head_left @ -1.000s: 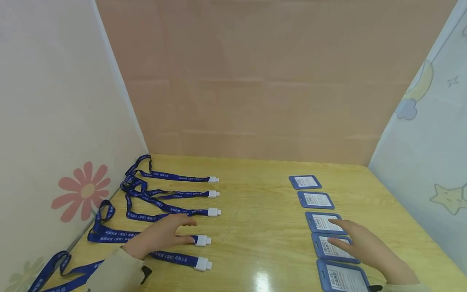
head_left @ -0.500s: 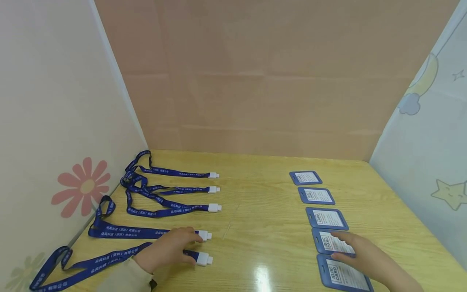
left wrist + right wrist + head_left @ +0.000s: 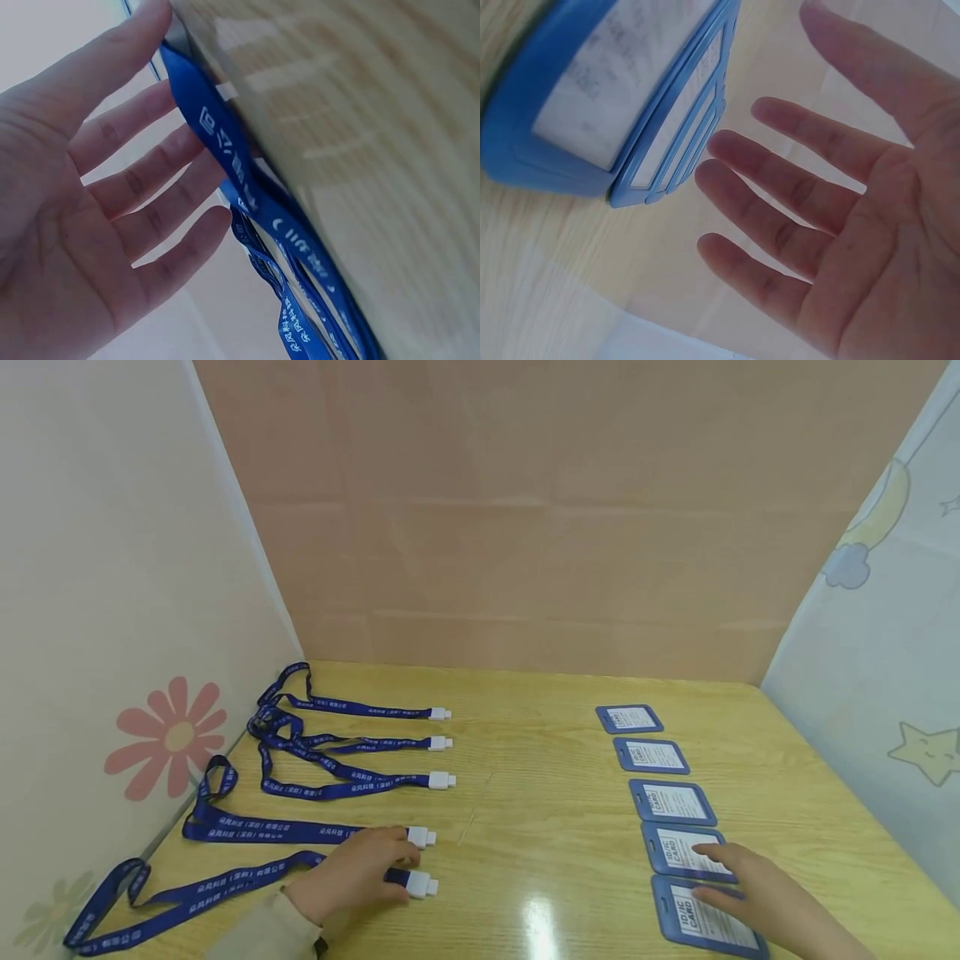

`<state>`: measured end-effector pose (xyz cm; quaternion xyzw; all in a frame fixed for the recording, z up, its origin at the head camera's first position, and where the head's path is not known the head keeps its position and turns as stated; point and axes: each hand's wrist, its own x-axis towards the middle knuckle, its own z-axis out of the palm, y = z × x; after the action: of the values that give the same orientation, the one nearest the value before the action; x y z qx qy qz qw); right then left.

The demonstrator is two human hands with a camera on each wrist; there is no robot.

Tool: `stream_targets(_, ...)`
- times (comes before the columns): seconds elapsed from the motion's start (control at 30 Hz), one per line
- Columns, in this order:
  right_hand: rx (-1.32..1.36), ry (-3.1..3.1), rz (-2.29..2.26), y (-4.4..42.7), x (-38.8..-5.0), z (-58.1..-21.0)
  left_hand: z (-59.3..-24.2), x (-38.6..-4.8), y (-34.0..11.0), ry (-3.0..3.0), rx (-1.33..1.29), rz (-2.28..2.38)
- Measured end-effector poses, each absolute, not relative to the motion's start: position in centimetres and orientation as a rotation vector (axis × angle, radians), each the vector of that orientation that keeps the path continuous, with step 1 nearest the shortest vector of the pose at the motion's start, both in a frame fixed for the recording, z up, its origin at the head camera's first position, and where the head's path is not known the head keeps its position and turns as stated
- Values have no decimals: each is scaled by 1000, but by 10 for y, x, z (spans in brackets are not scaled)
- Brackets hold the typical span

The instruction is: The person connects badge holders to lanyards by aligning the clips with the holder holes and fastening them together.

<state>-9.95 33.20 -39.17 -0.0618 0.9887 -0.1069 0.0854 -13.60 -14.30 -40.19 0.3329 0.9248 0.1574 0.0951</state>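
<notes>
My left hand (image 3: 358, 872) is over the nearest blue lanyard (image 3: 247, 881), its thumb and fingers apart around the strap just behind the white buckle (image 3: 421, 884). In the left wrist view its fingers (image 3: 142, 180) are spread, and the thumb tip meets or nearly meets the strap; I cannot tell which. A second lanyard (image 3: 262, 831) passes by the fingertips. My right hand (image 3: 761, 893) hovers over the two nearest blue ID card holders, the front one (image 3: 708, 920) and the one behind it (image 3: 678, 850). Its fingers (image 3: 780, 187) are spread and hold nothing in the right wrist view.
Several more lanyards lie farther back on the left, with a middle one (image 3: 375, 785) and a rear one (image 3: 367, 707). More card holders (image 3: 672, 802) continue the right column. Walls surround the wooden table (image 3: 540, 810) at the left, back (image 3: 525, 527) and right.
My left hand has come nearer, from the second lanyard to the nearest one. The right hand has also come nearer along the card holders. The view has tilted slightly down.
</notes>
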Motion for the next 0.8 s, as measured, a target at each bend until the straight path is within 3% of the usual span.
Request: stream_targets(0.8, -74, 2864, -281, 337, -101, -397, -398, -138, -130, 2854, 1050, 370)
